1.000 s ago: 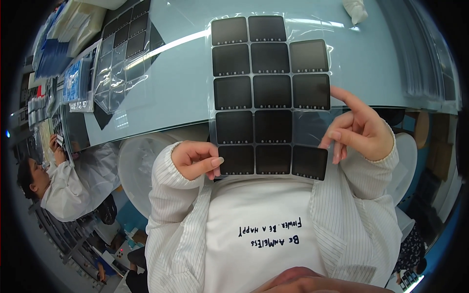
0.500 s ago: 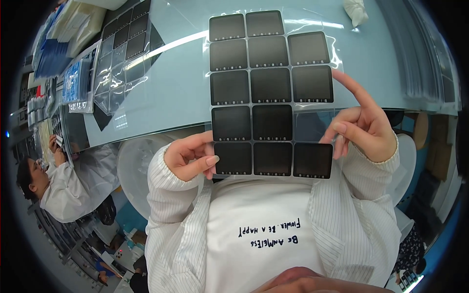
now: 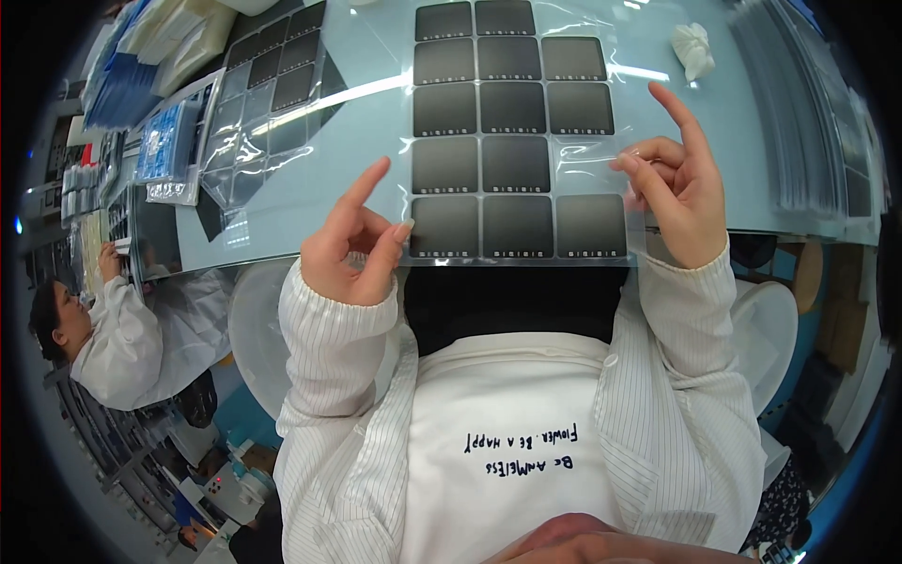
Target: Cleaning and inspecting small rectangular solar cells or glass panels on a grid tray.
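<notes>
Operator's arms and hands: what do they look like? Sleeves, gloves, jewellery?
Long, loose white sleeves with thin dark stripes, gathered into snug cuffs at the wrists. The fingers are bare; no gloves, rings or watch visible.

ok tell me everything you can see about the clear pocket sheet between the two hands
The clear pocket sheet looks like glossy plastic with three columns. Thirteen dark rectangular cards with pale marks show in it; the right-hand pocket second from the near end looks empty. It extends over the pale table, its near end by the table's edge. The left hand and right hand appear to touch its opposite side edges.
</notes>
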`<state>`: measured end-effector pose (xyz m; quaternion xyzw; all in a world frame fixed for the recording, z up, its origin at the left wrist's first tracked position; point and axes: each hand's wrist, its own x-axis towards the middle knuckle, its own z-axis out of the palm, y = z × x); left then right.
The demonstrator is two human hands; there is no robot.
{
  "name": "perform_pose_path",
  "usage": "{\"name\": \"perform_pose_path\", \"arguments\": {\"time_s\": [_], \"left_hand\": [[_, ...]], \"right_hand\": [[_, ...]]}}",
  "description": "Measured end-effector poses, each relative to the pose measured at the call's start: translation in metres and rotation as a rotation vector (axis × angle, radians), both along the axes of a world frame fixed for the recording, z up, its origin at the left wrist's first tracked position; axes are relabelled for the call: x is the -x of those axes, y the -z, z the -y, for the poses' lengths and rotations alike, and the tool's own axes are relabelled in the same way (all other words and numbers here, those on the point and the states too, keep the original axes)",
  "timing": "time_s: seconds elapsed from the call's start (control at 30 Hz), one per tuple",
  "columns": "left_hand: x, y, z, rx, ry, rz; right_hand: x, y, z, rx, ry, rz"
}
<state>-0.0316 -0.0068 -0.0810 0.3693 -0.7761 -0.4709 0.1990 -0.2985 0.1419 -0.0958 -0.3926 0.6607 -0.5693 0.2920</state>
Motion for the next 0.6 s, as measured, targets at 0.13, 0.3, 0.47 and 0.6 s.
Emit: {"name": "perform_pose_path", "arguments": {"time_s": [0.13,0.3,0.47,0.6], "left_hand": [[-0.013,0.001,0.019,0.208,-0.046,0.06],[-0.046,0.002,0.098,0.641,-0.315,0.2],[-0.093,0.042,0.219,0.744,-0.451,0.519],[-0.054,0.034,0.222,0.668,-0.629,0.816]], "right_hand": [[0.001,0.002,-0.001,-0.072,0.107,-0.106],[0.006,0.003,-0.009,-0.117,0.177,-0.343],[0.004,0.0,-0.011,-0.036,0.184,-0.43],[0.006,-0.003,-0.021,0.002,0.272,-0.448]]}}
